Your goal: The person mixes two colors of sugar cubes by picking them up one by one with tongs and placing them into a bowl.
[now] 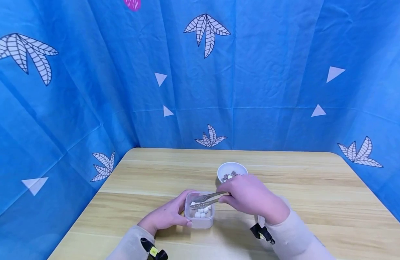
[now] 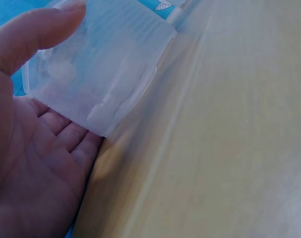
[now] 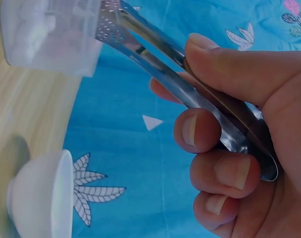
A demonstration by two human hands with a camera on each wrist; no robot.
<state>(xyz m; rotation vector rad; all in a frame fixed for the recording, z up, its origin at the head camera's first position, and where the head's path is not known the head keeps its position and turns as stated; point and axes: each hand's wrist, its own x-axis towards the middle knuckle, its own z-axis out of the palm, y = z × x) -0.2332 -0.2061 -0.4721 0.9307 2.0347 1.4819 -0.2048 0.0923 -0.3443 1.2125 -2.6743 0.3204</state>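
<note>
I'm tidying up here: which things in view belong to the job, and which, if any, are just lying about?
Job in hand:
slim silvery metal tongs, in the right hand
translucent square plastic container, in the left hand
white cubes inside it
probably the round white bowl of brown and white pieces

Only surroundings, nothing loose visible:
blue leaf-patterned cloth backdrop
pale wooden table

I'd call this a curtained-off booth, though whether it stands in a home, office or lab I can't tell. Beyond the right hand (image 1: 251,196) and the tongs (image 3: 165,78) it grips, a creased blue cloth (image 1: 268,72) printed with leaves and triangles hangs like a curtain, closing in both sides too. Beneath the grip spreads a pale wooden table (image 1: 316,187). A white bowl (image 3: 36,198) just past the hand and a plastic tub (image 1: 200,224) at the tongs' tips are ordinary kitchen ware.
</note>
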